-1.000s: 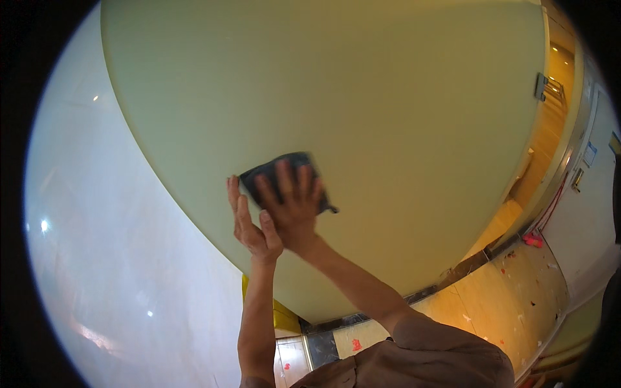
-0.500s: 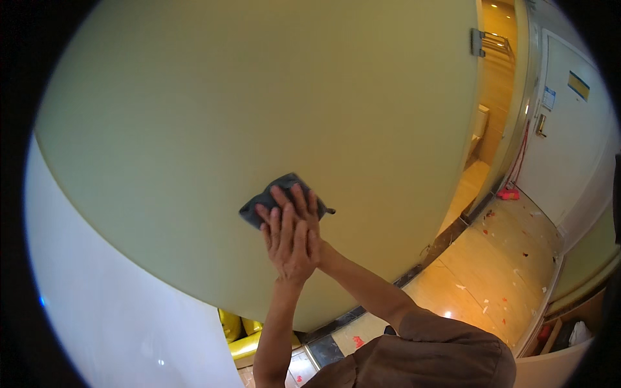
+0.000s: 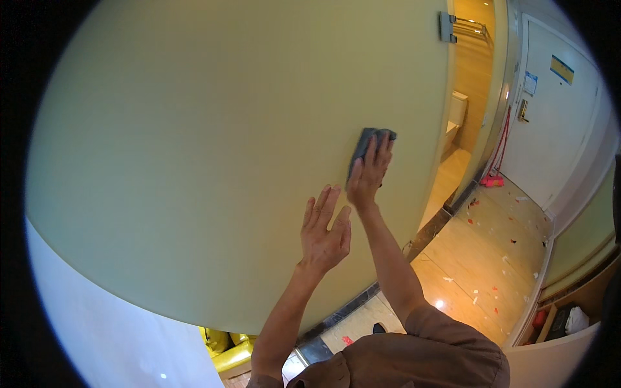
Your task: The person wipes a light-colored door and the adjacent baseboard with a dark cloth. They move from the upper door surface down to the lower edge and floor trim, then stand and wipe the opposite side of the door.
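A folded dark grey cloth (image 3: 360, 147) lies flat against a large pale green frosted glass panel (image 3: 194, 149), toward its right side. Over the cloth is my right hand (image 3: 369, 178), holding it pressed to the panel with long, nearly straight fingers. My left hand (image 3: 325, 236) is lower and to the left, empty, with its fingers stretched and thumb apart. Whether its fingertips touch the panel I cannot tell. The two hands are apart from each other.
Right of the panel, a gap beside a metal hinge (image 3: 446, 27) shows a lit bathroom with a toilet (image 3: 456, 110). Beyond stands a white door (image 3: 553, 110), with a pink-red mop or broom (image 3: 493, 181) nearby. Scraps litter the tiled floor (image 3: 472, 258). Yellow bags (image 3: 226, 349) lie lower left.
My right hand has slid the cloth up and right across the panel. My left hand has come off the back of my right hand and now stands apart from it.
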A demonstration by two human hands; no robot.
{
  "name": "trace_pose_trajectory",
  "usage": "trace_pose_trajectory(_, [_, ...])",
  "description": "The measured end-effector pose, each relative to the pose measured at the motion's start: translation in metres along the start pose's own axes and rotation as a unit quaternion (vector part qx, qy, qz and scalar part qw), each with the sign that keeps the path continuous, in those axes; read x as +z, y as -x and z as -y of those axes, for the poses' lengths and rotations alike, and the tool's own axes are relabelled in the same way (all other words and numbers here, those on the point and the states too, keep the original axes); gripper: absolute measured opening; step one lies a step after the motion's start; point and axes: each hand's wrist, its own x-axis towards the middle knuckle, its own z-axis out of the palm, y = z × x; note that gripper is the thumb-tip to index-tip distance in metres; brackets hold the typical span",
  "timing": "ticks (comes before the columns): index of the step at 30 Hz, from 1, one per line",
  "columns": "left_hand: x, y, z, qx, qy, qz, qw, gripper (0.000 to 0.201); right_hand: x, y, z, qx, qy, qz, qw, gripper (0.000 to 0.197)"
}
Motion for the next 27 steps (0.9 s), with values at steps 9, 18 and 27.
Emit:
trace_pose_trajectory(9, [-0.014, 0.051, 0.003, -0.061, 0.003, 0.014, 0.998, 0.025, 0.003, 0.034, -0.013, 0.155, -0.007, -0.008, 0.988, 0.057])
trace_pose_trajectory(18, [-0.089, 0.155, 0.000, -0.345, 0.052, -0.066, 0.935, 0.030, 0.013, 0.147, 0.127, 0.001, -0.053, 0.057, 0.997, 0.058])
trace_pose_trajectory(27, [-0.139, 0.234, 0.014, -0.504, 0.112, -0.326, 0.792, 0.029, 0.029, 0.252, 0.257, -0.216, -0.154, 0.144, 0.953, 0.042])
